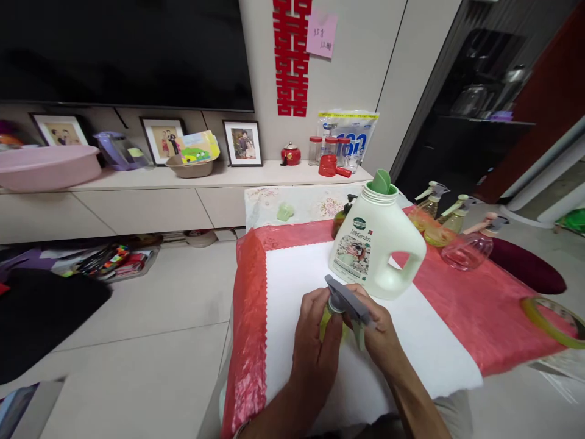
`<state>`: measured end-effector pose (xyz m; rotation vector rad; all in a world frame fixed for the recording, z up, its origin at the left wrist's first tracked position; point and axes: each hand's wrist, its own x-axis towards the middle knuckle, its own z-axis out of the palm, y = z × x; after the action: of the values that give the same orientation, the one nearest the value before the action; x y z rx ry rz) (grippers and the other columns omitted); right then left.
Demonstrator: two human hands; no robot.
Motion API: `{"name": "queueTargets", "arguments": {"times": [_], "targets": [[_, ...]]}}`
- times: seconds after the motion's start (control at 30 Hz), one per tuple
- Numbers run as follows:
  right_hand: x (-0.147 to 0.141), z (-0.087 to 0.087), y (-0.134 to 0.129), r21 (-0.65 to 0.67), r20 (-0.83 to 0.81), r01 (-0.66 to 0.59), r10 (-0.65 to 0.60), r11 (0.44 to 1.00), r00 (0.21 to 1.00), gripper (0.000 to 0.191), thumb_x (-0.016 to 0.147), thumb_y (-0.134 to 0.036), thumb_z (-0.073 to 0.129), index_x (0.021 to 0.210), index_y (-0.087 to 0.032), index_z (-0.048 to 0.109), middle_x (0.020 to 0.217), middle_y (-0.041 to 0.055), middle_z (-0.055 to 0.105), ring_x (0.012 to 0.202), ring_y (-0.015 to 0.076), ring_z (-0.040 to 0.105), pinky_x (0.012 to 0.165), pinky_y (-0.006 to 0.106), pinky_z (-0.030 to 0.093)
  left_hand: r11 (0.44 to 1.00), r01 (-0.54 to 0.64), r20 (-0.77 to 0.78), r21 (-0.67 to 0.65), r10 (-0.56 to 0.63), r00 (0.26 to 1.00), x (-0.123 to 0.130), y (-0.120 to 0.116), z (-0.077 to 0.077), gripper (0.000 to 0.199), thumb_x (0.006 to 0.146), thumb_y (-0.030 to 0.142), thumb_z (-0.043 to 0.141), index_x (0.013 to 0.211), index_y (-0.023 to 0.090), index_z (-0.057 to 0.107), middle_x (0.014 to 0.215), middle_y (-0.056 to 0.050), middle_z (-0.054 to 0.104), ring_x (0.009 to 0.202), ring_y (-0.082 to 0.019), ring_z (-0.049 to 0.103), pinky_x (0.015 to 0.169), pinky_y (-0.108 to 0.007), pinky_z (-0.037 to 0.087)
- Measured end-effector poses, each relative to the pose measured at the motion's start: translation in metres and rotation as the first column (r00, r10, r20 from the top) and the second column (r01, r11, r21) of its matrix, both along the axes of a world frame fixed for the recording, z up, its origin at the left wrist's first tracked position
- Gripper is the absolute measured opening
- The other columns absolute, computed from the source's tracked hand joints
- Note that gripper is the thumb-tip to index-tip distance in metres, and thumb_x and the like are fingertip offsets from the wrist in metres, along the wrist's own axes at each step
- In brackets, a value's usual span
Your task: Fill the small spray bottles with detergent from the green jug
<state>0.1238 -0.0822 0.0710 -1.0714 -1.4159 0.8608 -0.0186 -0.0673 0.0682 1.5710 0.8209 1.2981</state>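
My left hand [315, 341] wraps round the yellowish clear body of a small spray bottle, just below its neck. The bottle's grey spray head [350, 300], with a pale green trigger [359, 335], sits at the neck in the fingers of my right hand [377, 329]. Whether the head is screwed tight I cannot tell. Most of the bottle body is hidden by my fingers. Just beyond my hands stands a large pale green detergent jug [379, 244], its mouth uncapped and a green spout [381, 182] showing. All this is over a white cloth [292, 286].
Several other spray bottles [468, 249] stand at the right on the red table cover [457, 292]. A roll of tape [555, 323] lies at the right edge. Behind the jug is a brown pump bottle [342, 219]. A low cabinet [219, 178] runs along the wall.
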Motion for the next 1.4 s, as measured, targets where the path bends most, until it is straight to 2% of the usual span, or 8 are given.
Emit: {"name": "queueTargets", "arguments": {"times": [0.17,0.37,0.5,0.67,0.97,1.07,1.2,1.4], "targets": [[-0.003,-0.006,0.0,0.035,0.007,0.041,-0.041,0.999,0.999,0.026,0.095,-0.036,0.062,0.116,-0.023,0.069,0.108,0.0058,0.053,0.091,0.0119,0.049,0.079,0.02,0.044,0.997,0.011,0.016,-0.077,-0.01,1.0,-0.001,-0.001,0.003,0.036,0.1,0.038,0.046,0.134,0.029,0.052,0.131,-0.007,0.056,0.125,-0.024,0.052,0.107,-0.042,0.043],[-0.008,-0.009,-0.003,0.057,-0.019,0.129,-0.128,0.99,0.992,0.03,0.09,-0.04,0.071,0.111,-0.019,0.065,0.099,0.0048,0.051,0.086,0.011,0.046,0.077,0.019,0.041,0.991,0.04,0.137,-0.128,-0.022,0.99,-0.001,-0.004,0.006,0.023,0.1,0.04,0.046,0.119,0.03,0.057,0.117,-0.003,0.058,0.111,-0.019,0.057,0.096,-0.034,0.048],[-0.006,0.001,-0.006,0.035,0.012,0.068,-0.069,0.997,0.998,0.033,0.095,-0.046,0.062,0.114,-0.019,0.063,0.103,0.0057,0.051,0.091,0.0125,0.047,0.081,0.02,0.043,0.99,0.061,0.144,-0.126,-0.043,0.989,-0.001,-0.003,0.008,0.023,0.1,0.041,0.046,0.117,0.03,0.058,0.115,-0.002,0.057,0.11,-0.019,0.056,0.095,-0.034,0.048],[-0.005,0.006,-0.006,0.019,0.072,0.002,-0.004,1.0,0.997,0.028,0.103,-0.038,0.05,0.123,-0.025,0.065,0.11,0.0049,0.05,0.105,0.0132,0.046,0.092,0.021,0.041,0.987,0.096,0.158,-0.128,-0.075,0.985,-0.004,0.005,0.006,0.022,0.099,0.039,0.049,0.116,0.029,0.06,0.115,-0.003,0.058,0.112,-0.02,0.056,0.098,-0.035,0.045],[-0.008,-0.012,-0.003,0.103,0.004,0.11,-0.11,0.989,0.994,0.023,0.095,-0.033,0.065,0.119,-0.03,0.064,0.098,0.0016,0.048,0.086,0.0082,0.044,0.076,0.017,0.038,0.975,0.221,0.192,-0.034,-0.211,0.958,-0.01,0.019,-0.01,0.027,0.096,0.032,0.056,0.12,0.03,0.067,0.114,-0.005,0.062,0.11,-0.022,0.06,0.096,-0.036,0.048],[-0.011,-0.015,-0.003,0.108,-0.023,0.144,-0.142,0.984,0.99,0.02,0.093,-0.03,0.068,0.112,-0.027,0.064,0.092,0.0016,0.044,0.085,0.0079,0.043,0.074,0.016,0.037,0.982,0.169,0.227,-0.088,-0.146,0.963,-0.009,0.018,-0.01,0.031,0.09,0.033,0.067,0.12,0.03,0.066,0.114,-0.004,0.065,0.107,-0.021,0.062,0.095,-0.033,0.049],[-0.013,-0.02,-0.003,0.11,-0.048,0.178,-0.174,0.978,0.984,0.018,0.09,-0.028,0.071,0.101,-0.021,0.059,0.087,0.0008,0.041,0.083,0.0072,0.041,0.072,0.015,0.037,0.977,0.134,0.307,-0.166,-0.078,0.949,-0.008,0.016,-0.007,0.019,0.087,0.032,0.071,0.105,0.027,0.07,0.101,0.0,0.067,0.096,-0.017,0.063,0.087,-0.029,0.05],[-0.009,-0.016,-0.008,0.088,-0.007,0.124,-0.124,0.988,0.992,0.019,0.1,-0.035,0.058,0.111,-0.02,0.058,0.095,0.0032,0.046,0.092,0.0091,0.048,0.079,0.015,0.041,0.971,0.132,0.321,-0.202,-0.061,0.945,-0.005,0.016,-0.002,0.015,0.084,0.031,0.073,0.098,0.025,0.072,0.096,0.0,0.068,0.093,-0.016,0.063,0.085,-0.027,0.05]]}}
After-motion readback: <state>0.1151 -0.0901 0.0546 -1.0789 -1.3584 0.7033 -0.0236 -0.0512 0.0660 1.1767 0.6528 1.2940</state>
